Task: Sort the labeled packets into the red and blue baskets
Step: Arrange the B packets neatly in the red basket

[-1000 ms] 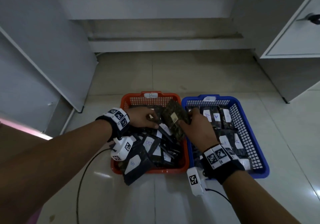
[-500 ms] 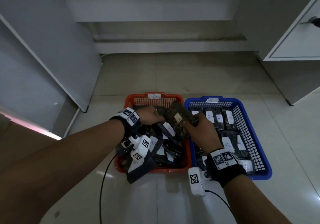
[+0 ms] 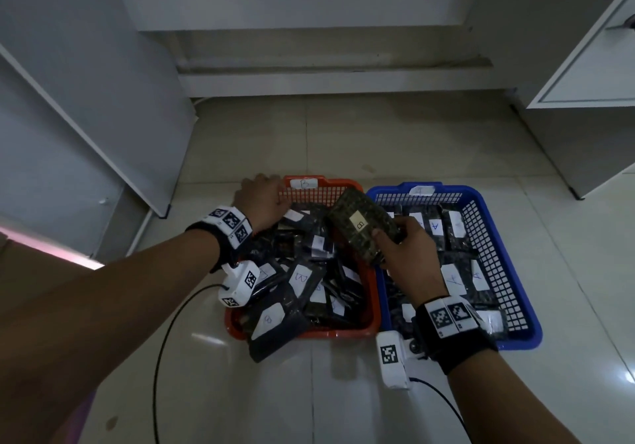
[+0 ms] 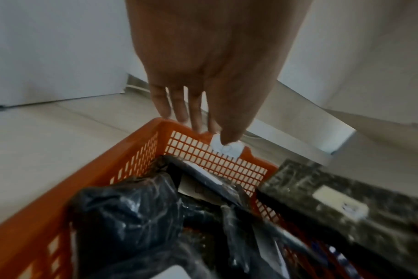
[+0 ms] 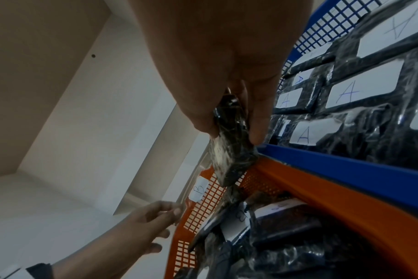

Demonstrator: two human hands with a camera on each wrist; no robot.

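My right hand (image 3: 409, 254) pinches a dark packet (image 3: 362, 225) by its near end, thumb on top next to the cream label (image 3: 358, 222) marked B, fingers curled underneath. Right wrist view confirms it: thumb and fingers (image 5: 258, 120) clamp the packet (image 5: 229, 143) edge-on. The packet sticks out away from the grip, tilted, over the seam where the two basket rims meet, its far corner above the red basket's (image 3: 369, 282) back right corner.

My left hand (image 3: 263, 199) sits at the red basket's far left corner, fingers draped over the back rim. In the left wrist view the fingers (image 4: 179, 105) run fairly straight down to the rim (image 4: 179, 128) and the thumb tip touches the white tag (image 4: 227, 147) stuck there; can't tell if they actually grip the rim or just rest on it, view is blurry. Nothing held in that hand.

The tag on the red basket reads B (image 5: 199, 189). Below and left of the held packet the red basket is piled with dark packets with B labels (image 3: 302, 280), one (image 3: 275, 333) hanging over the near rim. To the right of my grip the blue basket (image 3: 494, 247) holds packets with A labels (image 5: 346, 92) laid in flat rows. Both baskets touch side by side on a pale tiled floor (image 3: 343, 141).
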